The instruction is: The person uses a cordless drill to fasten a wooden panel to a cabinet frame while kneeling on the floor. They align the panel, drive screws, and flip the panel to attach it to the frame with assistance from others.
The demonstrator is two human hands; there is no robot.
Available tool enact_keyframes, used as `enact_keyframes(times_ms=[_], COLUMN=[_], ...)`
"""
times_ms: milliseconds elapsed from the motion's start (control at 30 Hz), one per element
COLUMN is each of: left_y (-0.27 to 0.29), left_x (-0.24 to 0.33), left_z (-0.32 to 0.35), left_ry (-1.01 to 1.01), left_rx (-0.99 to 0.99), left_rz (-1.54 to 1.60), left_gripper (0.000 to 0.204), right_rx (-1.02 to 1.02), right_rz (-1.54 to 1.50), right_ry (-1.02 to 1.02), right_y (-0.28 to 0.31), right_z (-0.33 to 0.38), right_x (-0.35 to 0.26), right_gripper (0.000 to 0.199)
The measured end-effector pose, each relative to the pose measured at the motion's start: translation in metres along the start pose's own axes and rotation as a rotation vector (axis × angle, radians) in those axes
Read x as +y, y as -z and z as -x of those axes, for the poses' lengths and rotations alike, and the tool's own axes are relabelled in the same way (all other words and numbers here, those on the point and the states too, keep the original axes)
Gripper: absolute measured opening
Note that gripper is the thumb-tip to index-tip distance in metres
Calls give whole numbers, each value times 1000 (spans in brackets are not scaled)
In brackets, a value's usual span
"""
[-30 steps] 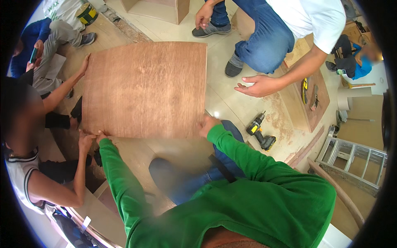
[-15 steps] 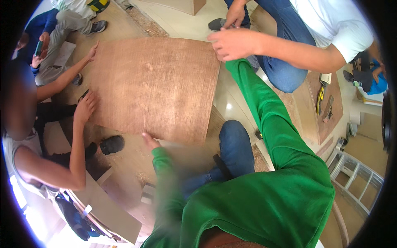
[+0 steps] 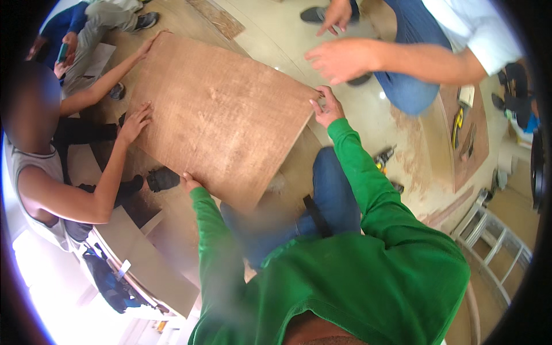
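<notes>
A brown wooden board (image 3: 221,109) spans the space between me and a person at the left. My right hand (image 3: 329,108) grips its right corner, thumb and fingers around the edge. On the near left edge, my left hand (image 3: 190,183) holds the board with its fingers partly hidden by it. The person at the left has one hand (image 3: 152,43) at the far corner and the other hand (image 3: 135,123) lying on the left side. Another person's hands (image 3: 345,60), at the upper right, are apart from the board.
A yellow and black power drill (image 3: 384,158) lies on the floor beside my right arm. Farther right, a yellow-handled tool (image 3: 457,127) rests on another wooden panel (image 3: 477,146), with an aluminium ladder (image 3: 489,241) nearer. Panels (image 3: 144,261) lean at the lower left. A seated person holds a phone (image 3: 62,53).
The board has turned clockwise, its near edge coming toward me. My right hand, hidden before behind the white-sleeved person's hands, now shows at the corner; that person's hands have drawn apart.
</notes>
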State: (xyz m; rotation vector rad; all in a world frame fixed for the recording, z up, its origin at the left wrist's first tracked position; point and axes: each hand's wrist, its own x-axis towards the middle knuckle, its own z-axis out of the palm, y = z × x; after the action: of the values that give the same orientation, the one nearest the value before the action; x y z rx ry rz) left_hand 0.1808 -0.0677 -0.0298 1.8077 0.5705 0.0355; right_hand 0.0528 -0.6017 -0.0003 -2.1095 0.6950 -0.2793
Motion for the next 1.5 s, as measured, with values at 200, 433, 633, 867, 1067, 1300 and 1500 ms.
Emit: enact_keyframes(times_ms=[200, 433, 633, 867, 1067, 1300, 1500], left_y=[17, -150, -331, -390, -396, -398, -395], left_x=[32, 124, 146, 122, 118, 114, 114], left_z=[-13, 77, 138, 145, 155, 170, 181], left_ry=[95, -784, -956, -995, -1084, -1079, -1050], left_rx=[93, -351, -684, -614, -571, -532, -530], left_rz=[-554, -848, -837, -792, -726, -673, -655], left_gripper=[51, 42, 40, 42, 42, 43, 43], right_rx=[131, 300, 253, 427, 666, 578, 534], right_rz=[-462, -1027, -1010, -925, -532, -644, -664], right_ry=[-148, -291, -342, -343, -240, -306, -336], right_y=[1, -13, -54, -125, -140, -93, -75], right_z=[28, 7, -18, -39, -24, -9, -7], right_x=[20, 47, 47, 71, 78, 54, 46], right_gripper=[35, 38, 67, 68, 60, 59, 59])
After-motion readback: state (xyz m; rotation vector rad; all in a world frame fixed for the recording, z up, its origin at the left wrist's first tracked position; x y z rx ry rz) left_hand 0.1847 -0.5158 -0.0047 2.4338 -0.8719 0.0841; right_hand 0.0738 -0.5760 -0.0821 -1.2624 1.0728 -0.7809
